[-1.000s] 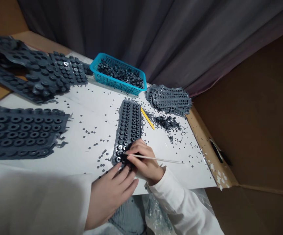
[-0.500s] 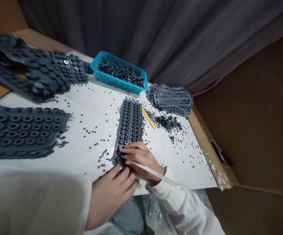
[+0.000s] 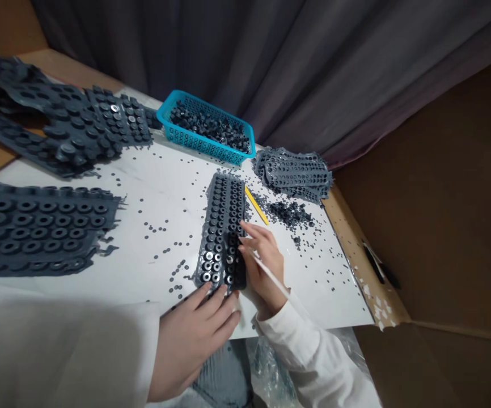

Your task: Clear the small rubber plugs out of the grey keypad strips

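Observation:
A long dark rubber strip studded with ring-shaped parts lies on the white board in front of me. My left hand rests flat with its fingers stretched out, fingertips pressing the strip's near end. My right hand sits at the strip's right edge, pinching a thin white stick that slants back toward my wrist; its fingertips touch the strip about halfway along.
A blue basket of loose dark rings stands at the back. Large rubber sheets lie to the left, with a pile of them at the back right. A yellow stick, small rings and punched bits litter the board. Cardboard walls close the right side.
My right hand has moved up from the strip's near end to its right edge, and the white stick has swung from pointing right to slanting back toward me. The left hand stays put.

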The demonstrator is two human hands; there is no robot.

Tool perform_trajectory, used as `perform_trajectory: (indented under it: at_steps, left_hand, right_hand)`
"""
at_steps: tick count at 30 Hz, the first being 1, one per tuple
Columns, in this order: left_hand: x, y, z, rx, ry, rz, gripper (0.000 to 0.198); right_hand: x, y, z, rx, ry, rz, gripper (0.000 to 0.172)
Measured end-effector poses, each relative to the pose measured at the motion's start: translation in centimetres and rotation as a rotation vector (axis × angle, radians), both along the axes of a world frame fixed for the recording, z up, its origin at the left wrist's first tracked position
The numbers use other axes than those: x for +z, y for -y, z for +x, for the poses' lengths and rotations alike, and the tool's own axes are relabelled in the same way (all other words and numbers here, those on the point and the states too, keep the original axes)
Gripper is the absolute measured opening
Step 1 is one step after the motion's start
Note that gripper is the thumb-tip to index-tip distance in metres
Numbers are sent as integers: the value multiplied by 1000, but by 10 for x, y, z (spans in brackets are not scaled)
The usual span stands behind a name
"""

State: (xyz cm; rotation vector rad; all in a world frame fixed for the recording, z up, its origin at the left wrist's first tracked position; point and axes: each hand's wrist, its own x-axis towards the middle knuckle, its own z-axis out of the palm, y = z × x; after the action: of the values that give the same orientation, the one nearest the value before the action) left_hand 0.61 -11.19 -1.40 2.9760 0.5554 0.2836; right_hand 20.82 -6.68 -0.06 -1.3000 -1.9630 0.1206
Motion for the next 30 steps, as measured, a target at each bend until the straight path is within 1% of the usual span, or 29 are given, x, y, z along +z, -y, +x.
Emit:
perform_trajectory:
  at_steps: [3,6,8,11,17,20,23,25,28,30]
  left_hand:
    - [-4,1,0,2,-3,25,66]
    - [-6,1,1,11,13,43,59]
    - [-7,1,1,14,15,47,56]
    - [-7,1,2,15,23,60,53]
    - [-9,0,2,2,27,76,49]
    - [-9,1,3,12,69,84,44]
    - [-9,0,3,24,74,89,40]
    - [-8,0,3,21,56,89,40]
    - [-9,0,3,15,70,97,39]
    - [-11,0,4,21,106,107,38]
  right_hand:
    - [4,-1,5,-159,-186,-21,8]
    - [0,-2,7,-197,-441,-134,12]
    - [-4,-2,7,-194,-559,-206,13]
    - [-7,-2,7,-178,-679,-269,12]
    - [-7,-2,3,-116,-829,-331,12]
    - [-9,-1,1,-62,-899,-380,12]
    - [-10,0,2,-10,-896,-434,13]
    - [-8,0,4,-1,-834,-430,13]
    - [1,-1,6,2,-627,-353,12]
    - [8,-2,3,62,-466,-329,11]
